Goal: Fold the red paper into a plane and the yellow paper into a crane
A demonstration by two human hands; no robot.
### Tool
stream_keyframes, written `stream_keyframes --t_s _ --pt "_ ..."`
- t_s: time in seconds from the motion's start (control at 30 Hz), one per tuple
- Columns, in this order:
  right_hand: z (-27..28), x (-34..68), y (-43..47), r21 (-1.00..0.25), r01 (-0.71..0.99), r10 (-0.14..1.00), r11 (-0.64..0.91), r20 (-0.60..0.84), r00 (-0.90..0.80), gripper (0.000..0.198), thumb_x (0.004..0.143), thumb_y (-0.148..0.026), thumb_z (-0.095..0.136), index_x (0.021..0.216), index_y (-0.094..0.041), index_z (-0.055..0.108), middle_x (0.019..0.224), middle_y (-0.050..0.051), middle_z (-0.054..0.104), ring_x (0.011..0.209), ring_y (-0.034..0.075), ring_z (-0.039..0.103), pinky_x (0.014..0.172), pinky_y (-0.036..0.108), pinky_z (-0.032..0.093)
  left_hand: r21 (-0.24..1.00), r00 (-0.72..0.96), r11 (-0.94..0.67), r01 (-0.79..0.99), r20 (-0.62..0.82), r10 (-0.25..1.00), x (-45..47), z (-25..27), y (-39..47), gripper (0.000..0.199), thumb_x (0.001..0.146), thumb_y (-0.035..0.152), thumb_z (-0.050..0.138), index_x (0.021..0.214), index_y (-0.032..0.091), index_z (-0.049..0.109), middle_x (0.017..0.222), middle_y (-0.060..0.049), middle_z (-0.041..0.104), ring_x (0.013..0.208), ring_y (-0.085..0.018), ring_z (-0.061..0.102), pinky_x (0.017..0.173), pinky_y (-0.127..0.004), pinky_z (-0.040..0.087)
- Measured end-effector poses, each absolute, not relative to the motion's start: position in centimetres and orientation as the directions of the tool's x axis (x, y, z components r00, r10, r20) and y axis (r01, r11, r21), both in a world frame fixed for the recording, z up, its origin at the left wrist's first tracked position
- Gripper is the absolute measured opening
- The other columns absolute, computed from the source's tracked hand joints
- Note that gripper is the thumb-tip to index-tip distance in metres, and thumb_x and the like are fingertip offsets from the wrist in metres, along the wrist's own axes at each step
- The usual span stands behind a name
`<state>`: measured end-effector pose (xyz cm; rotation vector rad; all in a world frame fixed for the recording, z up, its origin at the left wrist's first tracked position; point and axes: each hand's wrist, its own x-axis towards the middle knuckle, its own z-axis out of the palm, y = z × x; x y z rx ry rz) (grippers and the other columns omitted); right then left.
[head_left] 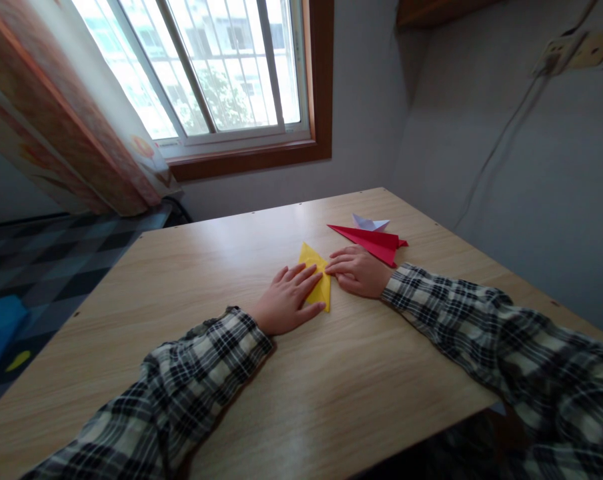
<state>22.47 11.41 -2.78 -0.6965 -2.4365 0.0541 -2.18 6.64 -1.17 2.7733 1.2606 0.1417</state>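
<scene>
Yellow folded paper [322, 291] with a pointed far end lies on a pale wood-grain tabletop [221, 273] in the head view. Across it rests the left hand [286, 303], fingers spread flat. The right hand [360, 272], fingers close together, touches its right edge; whether they pinch, I cannot tell. Beyond lie a long red paper dart [371, 242] and a small whitish paper boat [371, 223].

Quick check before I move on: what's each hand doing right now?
Left hand: open, fingers spread over the yellow paper.
Right hand: fingertips at the paper's right edge; whether pinching cannot be told.
</scene>
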Motion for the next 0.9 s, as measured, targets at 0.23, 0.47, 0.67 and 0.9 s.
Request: stream_keyframes --t_s 0.23,0.47,0.67,0.9 --pt "-2.75 22.44 11.42 -0.195 0.490 0.514 0.850 0.516 -0.685 0.028 0.082 -0.014 0.059 0.101 -0.022 0.078 0.106 0.005 0.078 0.111 0.026 0.065 0.099 0.047 0.047 0.125 0.651 -0.651 0.749 0.045 0.757 -2.09 -1.04 6.59 0.068 0.097 0.064 0.040 0.152 0.024 0.041 0.159 -0.009 0.040 0.148 -0.032 0.032 0.122 -0.055 0.020" --pt "-2.67 22.51 11.21 -0.161 0.402 0.420 0.901 0.549 -0.722 0.028 0.085 -0.018 0.056 0.105 -0.021 0.076 0.108 0.005 0.077 0.110 0.025 0.065 0.100 0.047 0.046 0.105 0.652 -0.651 0.752 0.028 0.758 -2.04 -0.98 6.59 0.070 0.097 0.063 0.040 0.153 0.022 0.039 0.159 -0.009 0.039 0.148 -0.032 0.031 0.121 -0.055 0.021" --pt "-2.31 22.43 10.92 -0.157 0.385 0.410 0.910 0.494 -0.767 0.031 0.084 -0.016 0.056 0.107 -0.022 0.075 0.112 0.004 0.077 0.110 0.024 0.065 0.105 0.049 0.042 0.123 0.647 -0.645 0.754 0.034 0.762 -1.96 -1.00 6.57 0.071 0.097 0.063 0.041 0.153 0.019 0.039 0.159 -0.011 0.040 0.149 -0.032 0.031 0.122 -0.055 0.021" --pt "-2.25 22.44 10.95 -0.149 0.373 0.396 0.916 0.491 -0.776 0.031 0.084 -0.016 0.057 0.108 -0.022 0.075 0.111 0.006 0.077 0.110 0.025 0.064 0.103 0.050 0.042 0.133 0.646 -0.645 0.752 0.041 0.762 -2.00 -0.98 6.57 0.071 0.097 0.063 0.041 0.153 0.020 0.038 0.159 -0.011 0.040 0.149 -0.033 0.031 0.122 -0.056 0.020"
